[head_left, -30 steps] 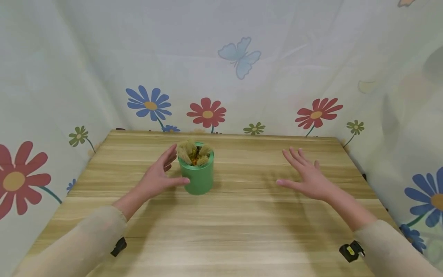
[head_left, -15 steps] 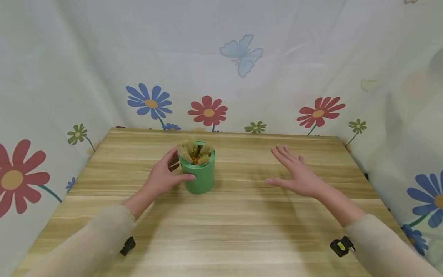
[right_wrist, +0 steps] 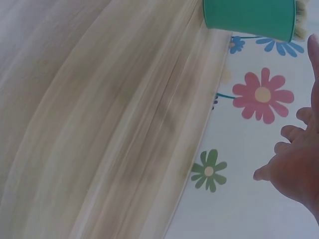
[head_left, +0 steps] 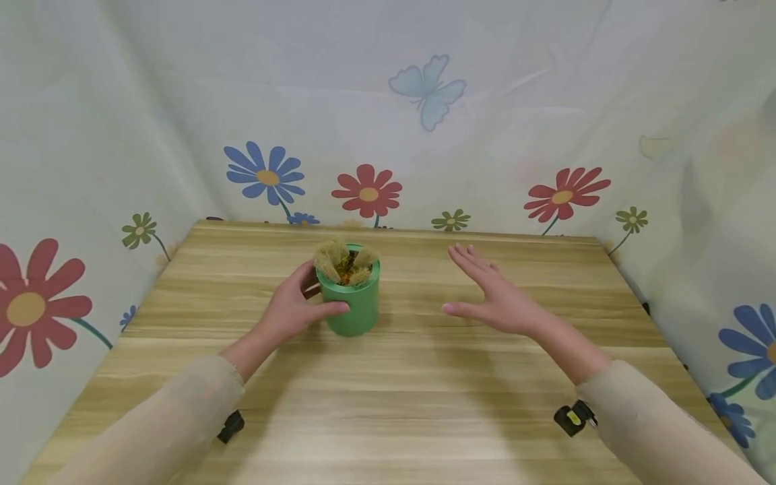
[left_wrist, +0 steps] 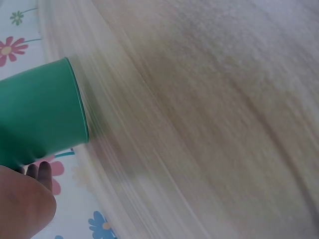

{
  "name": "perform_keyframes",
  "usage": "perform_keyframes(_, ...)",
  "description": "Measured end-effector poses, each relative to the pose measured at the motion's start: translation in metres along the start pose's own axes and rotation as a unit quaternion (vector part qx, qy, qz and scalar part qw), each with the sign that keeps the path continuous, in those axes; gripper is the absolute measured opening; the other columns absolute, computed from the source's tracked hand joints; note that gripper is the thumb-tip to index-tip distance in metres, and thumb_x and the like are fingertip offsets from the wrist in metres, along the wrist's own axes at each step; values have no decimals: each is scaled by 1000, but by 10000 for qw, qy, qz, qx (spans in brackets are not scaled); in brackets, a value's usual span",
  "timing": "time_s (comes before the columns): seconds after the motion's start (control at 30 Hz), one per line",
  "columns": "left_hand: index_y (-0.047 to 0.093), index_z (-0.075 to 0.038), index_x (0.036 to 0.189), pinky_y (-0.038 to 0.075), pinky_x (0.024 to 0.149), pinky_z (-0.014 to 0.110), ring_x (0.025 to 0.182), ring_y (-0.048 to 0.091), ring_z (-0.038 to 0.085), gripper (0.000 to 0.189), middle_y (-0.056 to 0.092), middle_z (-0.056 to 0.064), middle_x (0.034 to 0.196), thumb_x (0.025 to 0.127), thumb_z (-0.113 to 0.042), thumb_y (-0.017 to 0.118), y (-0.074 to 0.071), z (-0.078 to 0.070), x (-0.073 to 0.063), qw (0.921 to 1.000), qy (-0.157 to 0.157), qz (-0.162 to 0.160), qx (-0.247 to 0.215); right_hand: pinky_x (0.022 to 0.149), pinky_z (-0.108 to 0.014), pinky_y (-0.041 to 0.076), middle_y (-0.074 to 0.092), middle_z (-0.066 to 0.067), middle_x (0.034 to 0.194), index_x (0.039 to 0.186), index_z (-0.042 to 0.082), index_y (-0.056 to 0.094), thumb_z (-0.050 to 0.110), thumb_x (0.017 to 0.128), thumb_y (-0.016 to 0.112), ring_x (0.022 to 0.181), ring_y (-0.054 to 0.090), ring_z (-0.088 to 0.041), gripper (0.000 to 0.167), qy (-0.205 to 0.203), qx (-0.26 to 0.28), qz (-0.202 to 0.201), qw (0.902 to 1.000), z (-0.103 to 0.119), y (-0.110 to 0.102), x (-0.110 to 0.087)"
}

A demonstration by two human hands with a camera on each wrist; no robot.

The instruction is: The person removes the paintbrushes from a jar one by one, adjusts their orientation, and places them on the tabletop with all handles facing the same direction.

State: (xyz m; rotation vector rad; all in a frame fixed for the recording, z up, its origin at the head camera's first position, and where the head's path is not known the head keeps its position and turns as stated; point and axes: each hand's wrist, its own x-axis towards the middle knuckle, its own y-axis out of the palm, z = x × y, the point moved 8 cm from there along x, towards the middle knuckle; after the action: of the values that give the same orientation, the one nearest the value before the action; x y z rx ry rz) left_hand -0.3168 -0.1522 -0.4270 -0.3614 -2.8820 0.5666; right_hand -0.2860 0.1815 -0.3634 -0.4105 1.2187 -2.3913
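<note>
Upright on the wooden table stands a green cylindrical canister (head_left: 359, 311), left of centre. Tan bristly tufts (head_left: 330, 260) stick up out of it, around something yellow and orange that is too small to make out. My left hand (head_left: 288, 307) holds its left side, thumb across the front and fingers reaching behind, their tips hidden. The left wrist view shows the canister's smooth green wall (left_wrist: 42, 107) beside the hand (left_wrist: 25, 199). My right hand (head_left: 498, 302) hovers apart from the canister on the right, fingers extended and thumb spread, holding nothing.
The wooden table (head_left: 388, 417) reaches back to a white curtain (head_left: 291, 74) printed with flowers and a butterfly, which also hangs along both sides. Small black devices, one (head_left: 232, 426) at the left wrist and one (head_left: 574, 417) at the right, hang under the sleeves.
My left hand has closed in on the canister, its thumb sliding further across the front. The right hand has moved left towards it. The canister stays in place; the view shifts slightly.
</note>
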Motion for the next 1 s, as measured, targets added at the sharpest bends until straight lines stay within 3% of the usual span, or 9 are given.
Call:
perform_keyframes(0.27, 40, -21, 164, 46, 121, 53, 146, 52, 33, 100, 54, 10, 158, 82, -36, 96, -2, -3, 1, 10000, -33, -48, -25, 132, -64, 18, 16, -5, 179, 172, 17, 19, 40, 95, 83, 166, 7, -30, 103, -382, 317, -20, 9988, 25, 3, 21)
perform_keyframes(0.63, 43, -21, 162, 48, 120, 52, 144, 54, 32, 96, 56, 8, 155, 83, -35, 96, -2, -1, 3, 10000, 30, -41, -50, 132, -57, 24, 23, -7, 177, 171, 14, 27, 33, 95, 84, 164, 19, -27, 97, -799, 300, -231, 9961, 55, 12, 49)
perform_keyframes(1.0, 42, -21, 163, 48, 120, 52, 144, 53, 32, 98, 55, 10, 157, 83, -35, 96, -1, -4, -2, 10000, -5, -65, 6, 129, -55, 33, 32, -4, 174, 169, 18, 34, 36, 95, 84, 159, 33, -27, 91, -882, 382, -455, 9943, 72, 16, 66)
